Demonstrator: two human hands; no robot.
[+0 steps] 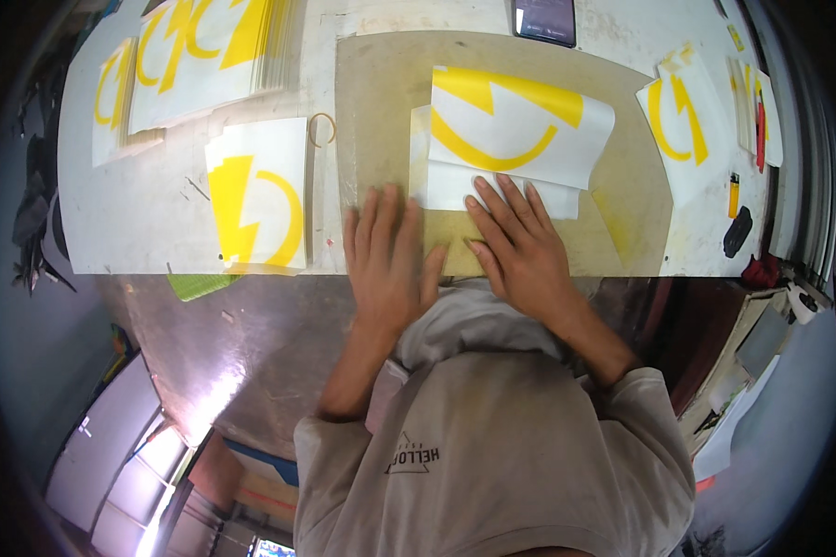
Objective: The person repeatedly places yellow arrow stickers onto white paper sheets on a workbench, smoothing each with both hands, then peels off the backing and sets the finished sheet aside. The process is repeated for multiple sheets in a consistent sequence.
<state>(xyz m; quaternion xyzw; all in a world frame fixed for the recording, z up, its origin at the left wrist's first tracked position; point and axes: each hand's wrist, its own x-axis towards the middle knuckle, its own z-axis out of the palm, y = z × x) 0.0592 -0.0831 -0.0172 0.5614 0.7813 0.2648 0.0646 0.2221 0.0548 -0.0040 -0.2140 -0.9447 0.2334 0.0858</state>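
Observation:
A white sheet with yellow print (511, 116) lies on a translucent tan mat (381, 121) in front of me. It is folded over on itself, and its right side curls up in a rounded bend. My right hand (525, 243) is open, palm down, with its fingertips on the sheet's near white flap. To the left, my left hand (383, 255) rests flat on the mat beside the sheet's near left corner. Its fingers are stretched out and the thumb is apart. Neither hand grasps anything.
Left of the mat lies a stack of white-and-yellow pieces (260, 190), with a larger stack (204, 65) behind it. A rubber band (322, 130) lies nearby. A phone (544, 20) sits at the back. Further right are printed pieces (678, 121), a yellow lighter (734, 195) and a red pen (761, 135).

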